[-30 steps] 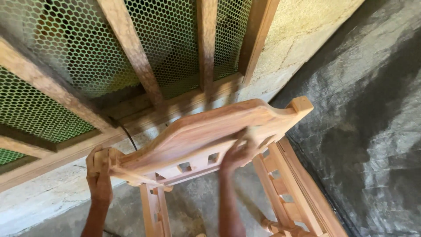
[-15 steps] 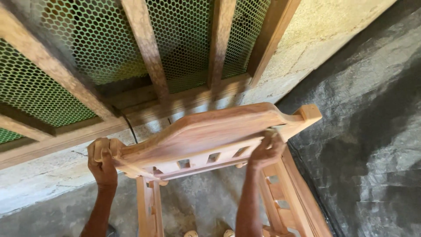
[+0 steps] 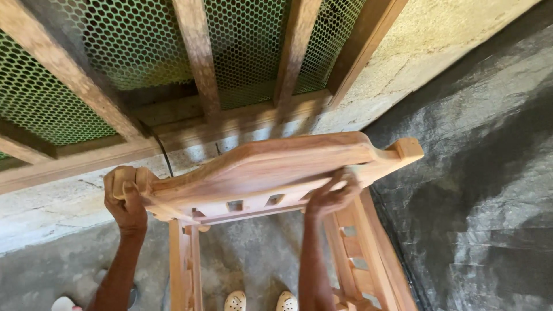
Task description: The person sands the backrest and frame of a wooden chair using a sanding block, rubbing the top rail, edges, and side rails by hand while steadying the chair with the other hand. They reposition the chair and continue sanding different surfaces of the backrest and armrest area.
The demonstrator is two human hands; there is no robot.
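Wooden chair frame (image 3: 271,167) — both hands gripping.

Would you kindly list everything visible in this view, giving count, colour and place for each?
Wooden chair frame: one, light brown, centre, its curved top rail toward the camera and its slatted sides running down to the lower edge.
Wooden window frame: one, brown, with several upright bars, across the top.
Mesh: green, honeycomb pattern, behind the bars.
Wall ledge: pale concrete, below the window frame at left.
Floor: dark grey, at right.
Perforated shoes: two, cream, bottom centre.
Left hand: one, gripping the left end post of the top rail.
Right hand: one, fingers pressed on the underside of the top rail, right of centre.
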